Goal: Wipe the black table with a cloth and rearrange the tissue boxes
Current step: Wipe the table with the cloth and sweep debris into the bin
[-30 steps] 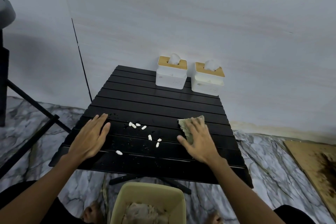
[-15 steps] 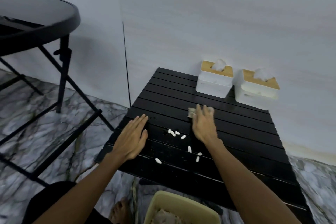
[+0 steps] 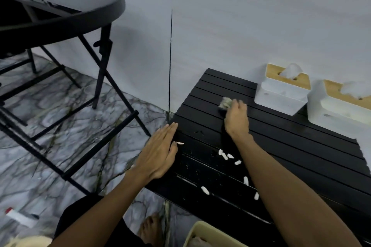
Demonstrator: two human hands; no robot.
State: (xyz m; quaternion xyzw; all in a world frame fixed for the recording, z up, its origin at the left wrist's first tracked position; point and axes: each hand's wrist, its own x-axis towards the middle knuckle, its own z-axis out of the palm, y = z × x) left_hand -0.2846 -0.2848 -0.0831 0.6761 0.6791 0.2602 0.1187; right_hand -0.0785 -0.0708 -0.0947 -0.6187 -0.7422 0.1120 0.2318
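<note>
While the left hand [image 3: 158,154] lies flat on the bench [image 3: 291,146] edge and the right hand [image 3: 236,116] grips the bunched cloth [image 3: 225,103] beside the tissue boxes [image 3: 281,94] — advisable: sweep nearward, evenly pressed, gathering the white crumbs [image 3: 224,155].

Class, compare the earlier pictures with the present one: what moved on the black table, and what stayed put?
The right hand slid the now-bunched cloth away from the person, past the white bits, toward the left tissue box. Nothing was picked up or released. The left hand stayed flat at the table edge; that box, the right tissue box and the bits kept their places.
</note>
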